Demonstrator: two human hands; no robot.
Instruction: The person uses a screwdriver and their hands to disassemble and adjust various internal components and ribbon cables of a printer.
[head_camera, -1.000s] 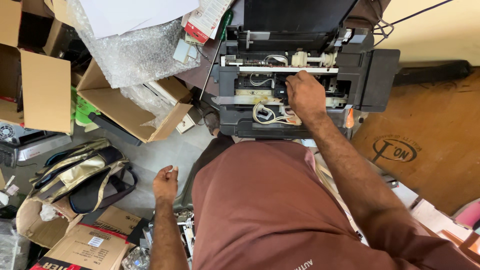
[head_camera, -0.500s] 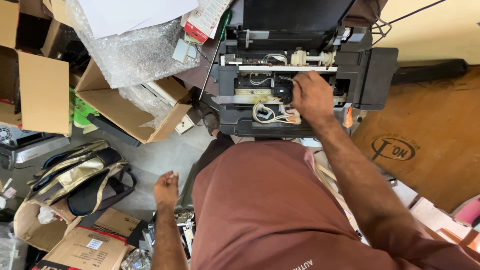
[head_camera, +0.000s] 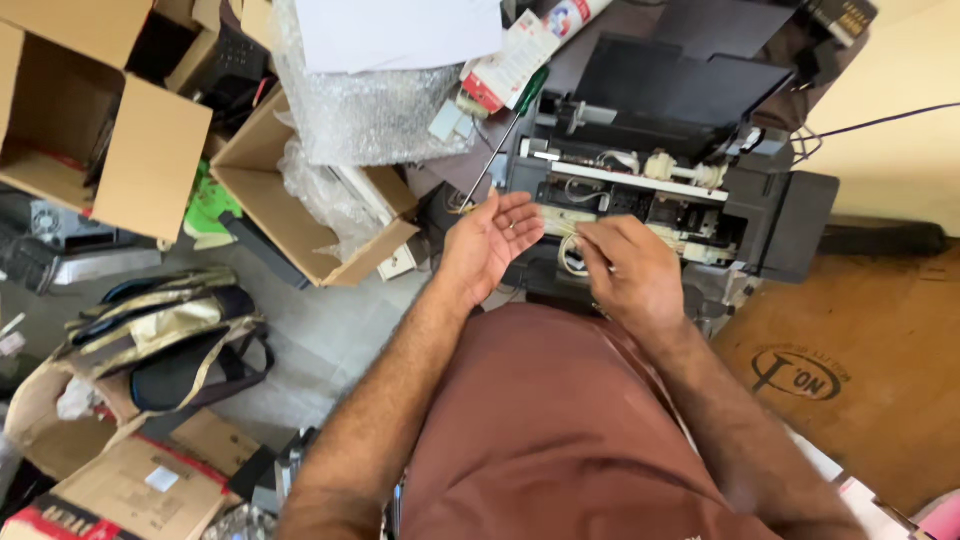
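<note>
Opened printer (head_camera: 660, 190) sits just ahead — thin tubing (head_camera: 572, 262) likely soft, fragile; grip near fittings. Right hand (head_camera: 625, 275) pinches the tubing; left hand (head_camera: 490, 240) open, palm up, beside it.

My hands sit close together in front of the open printer (head_camera: 640, 190). Its white bar and tubes block the way just past my fingers. A screwdriver (head_camera: 500, 150) lies just past my left hand (head_camera: 490, 240). Boxes and bubble wrap (head_camera: 360, 110) crowd the left. Bare floor (head_camera: 330, 330) lies open under my left arm.
</note>
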